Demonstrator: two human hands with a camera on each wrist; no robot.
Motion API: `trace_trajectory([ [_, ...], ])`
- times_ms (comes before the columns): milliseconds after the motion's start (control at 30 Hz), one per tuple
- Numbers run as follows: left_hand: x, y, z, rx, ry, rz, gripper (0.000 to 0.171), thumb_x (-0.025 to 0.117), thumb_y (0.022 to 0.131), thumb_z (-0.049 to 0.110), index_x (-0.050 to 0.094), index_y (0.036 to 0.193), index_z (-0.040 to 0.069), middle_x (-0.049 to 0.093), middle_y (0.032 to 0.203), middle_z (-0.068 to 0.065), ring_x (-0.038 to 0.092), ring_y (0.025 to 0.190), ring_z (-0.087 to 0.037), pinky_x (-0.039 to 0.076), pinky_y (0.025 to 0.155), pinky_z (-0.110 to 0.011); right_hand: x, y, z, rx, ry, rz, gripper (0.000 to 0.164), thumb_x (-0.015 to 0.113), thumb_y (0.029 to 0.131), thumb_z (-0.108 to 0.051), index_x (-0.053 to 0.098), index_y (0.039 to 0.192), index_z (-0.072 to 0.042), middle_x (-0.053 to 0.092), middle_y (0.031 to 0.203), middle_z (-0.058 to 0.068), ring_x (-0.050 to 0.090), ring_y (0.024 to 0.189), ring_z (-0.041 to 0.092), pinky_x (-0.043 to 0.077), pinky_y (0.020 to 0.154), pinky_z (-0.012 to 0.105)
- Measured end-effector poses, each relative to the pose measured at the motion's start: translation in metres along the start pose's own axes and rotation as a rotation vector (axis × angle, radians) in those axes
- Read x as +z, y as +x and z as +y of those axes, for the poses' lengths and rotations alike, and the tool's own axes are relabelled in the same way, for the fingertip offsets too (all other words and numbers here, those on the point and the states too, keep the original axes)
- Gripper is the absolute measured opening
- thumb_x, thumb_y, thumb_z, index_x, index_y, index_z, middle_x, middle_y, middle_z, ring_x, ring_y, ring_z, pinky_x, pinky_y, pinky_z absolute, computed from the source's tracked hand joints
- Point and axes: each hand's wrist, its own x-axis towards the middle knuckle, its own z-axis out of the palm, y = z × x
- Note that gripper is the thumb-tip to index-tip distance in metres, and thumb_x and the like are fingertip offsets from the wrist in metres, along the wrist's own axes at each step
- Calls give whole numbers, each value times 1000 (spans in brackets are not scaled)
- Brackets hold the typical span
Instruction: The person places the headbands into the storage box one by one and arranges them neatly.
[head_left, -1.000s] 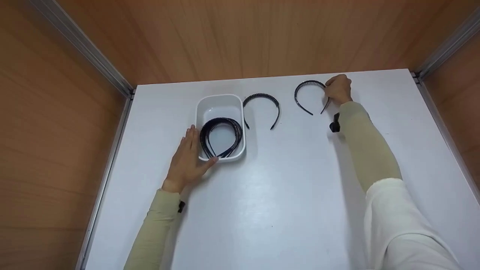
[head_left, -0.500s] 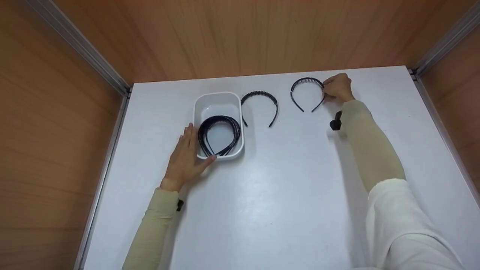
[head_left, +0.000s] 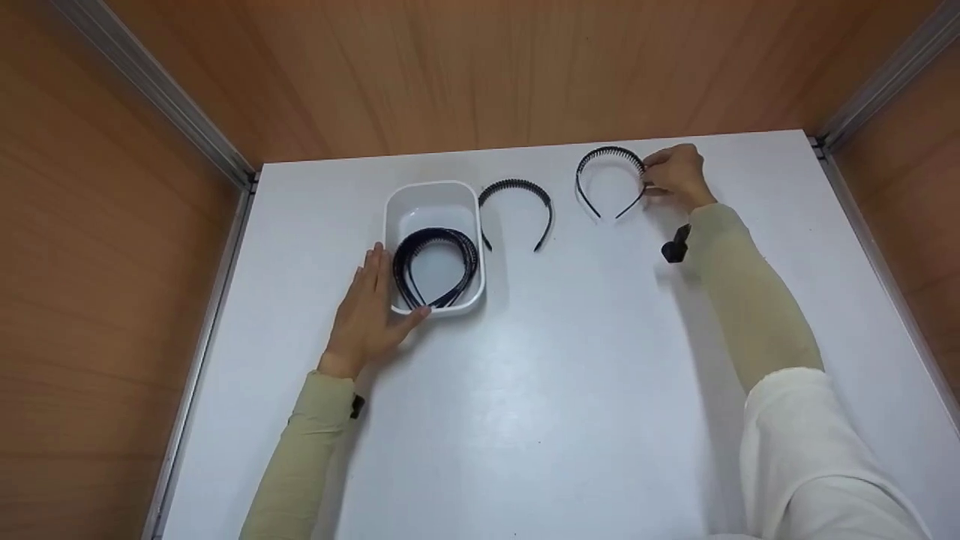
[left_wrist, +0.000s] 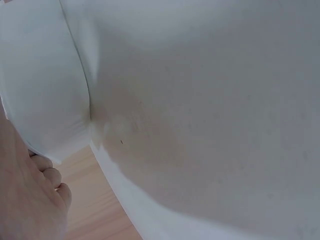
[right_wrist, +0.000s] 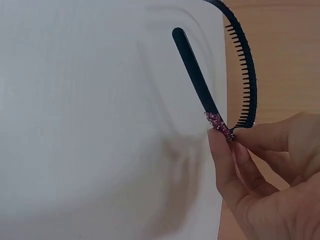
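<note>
A black toothed headband (head_left: 611,150) is pinched between the thumb and fingers of my right hand (head_left: 679,176) at the back of the table. In the right wrist view, pink glittery beading shows where the fingertips grip this headband (right_wrist: 248,75), and its shadow lies apart from it on the table. My left hand (head_left: 364,319) rests along the left side of a white tray (head_left: 435,204), fingers straight, thumb at the near rim. Several nested black headbands (head_left: 401,259) lie inside the tray. In the left wrist view, the left hand (left_wrist: 30,185) appears beside the tray's wall (left_wrist: 45,75).
Another black headband (head_left: 517,183) lies on the white table (head_left: 540,390) just right of the tray, its left part close to the tray wall. Wooden panels (head_left: 465,75) rise behind the table and at both sides.
The headband in my right hand has turned and come up off the table, shifting slightly left. My left hand has stayed against the tray. The head view has shifted slightly.
</note>
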Motion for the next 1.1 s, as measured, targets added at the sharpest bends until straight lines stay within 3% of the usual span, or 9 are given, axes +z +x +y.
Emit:
trace_trajectory([
  [233, 0, 1, 0, -9, 1, -17, 119, 60, 97, 73, 3, 169, -3, 0, 180, -19, 2, 168, -32, 9, 138, -44, 0, -3, -3, 26, 29, 4, 44, 70, 99, -4, 67, 142, 0, 65, 126, 7, 69, 99, 11, 62, 102, 37],
  [567, 1, -1, 1, 2, -4, 4, 119, 61, 97, 72, 5, 169, -4, 3, 180, -20, 4, 168, -33, 11, 138, -46, -3, -16, 1, 17, 99, -10, 45, 72, 98, -6, 66, 143, 0, 66, 125, 7, 72, 102, 13, 61, 103, 38],
  [1100, 2, 1, 3, 6, -13, 4, 117, 59, 98, 72, 6, 169, -5, 3, 179, -21, 4, 168, -32, 11, 137, -46, 2, -43, -8, -25, 166, -33, 44, 72, 100, -9, 66, 144, -4, 67, 124, 6, 72, 108, 16, 65, 93, 29],
])
